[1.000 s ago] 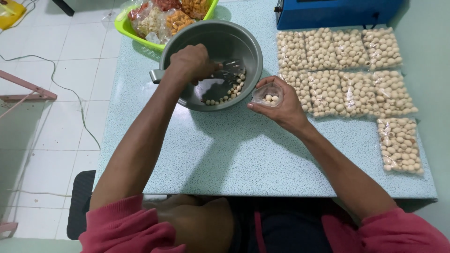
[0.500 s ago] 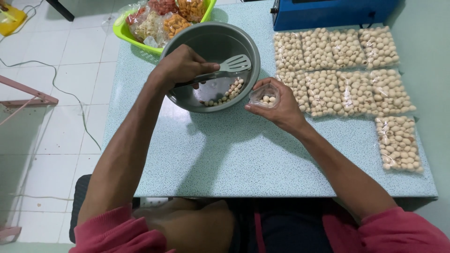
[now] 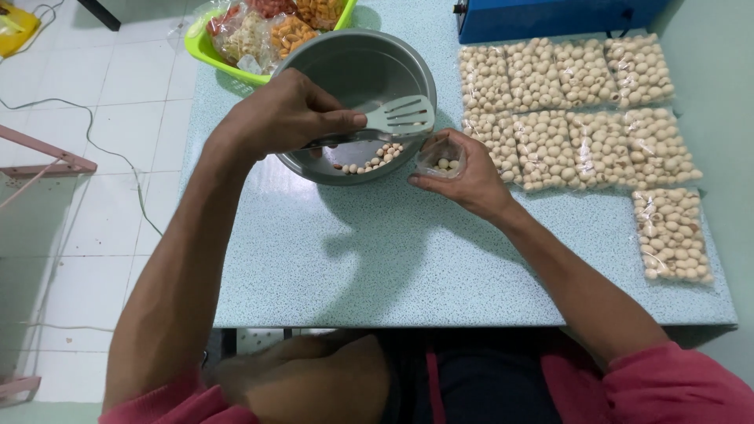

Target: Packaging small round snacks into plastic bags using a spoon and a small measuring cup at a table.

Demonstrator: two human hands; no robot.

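Observation:
My left hand (image 3: pixel 287 114) grips a grey slotted spatula (image 3: pixel 397 118), its blade raised over the right rim of a grey metal bowl (image 3: pixel 353 63). A small heap of pale round snack balls (image 3: pixel 369 159) lies in the bowl's near side. My right hand (image 3: pixel 463 177) holds a small clear plastic bag (image 3: pixel 440 159) upright and open beside the bowl. A few of the same balls sit in the bag. The spatula blade hovers just left of the bag's mouth.
Several filled clear bags of snack balls (image 3: pixel 577 114) lie in rows on the right of the speckled blue table (image 3: pixel 393 259). A blue machine (image 3: pixel 550 16) stands at the back. A green basket (image 3: pixel 212 51) of mixed snack packets sits at the back left. White tiled floor on the left.
My left hand lifted the spatula out of the bowl's bottom and carried it right, toward the bag. The right hand and bag stayed nearly still.

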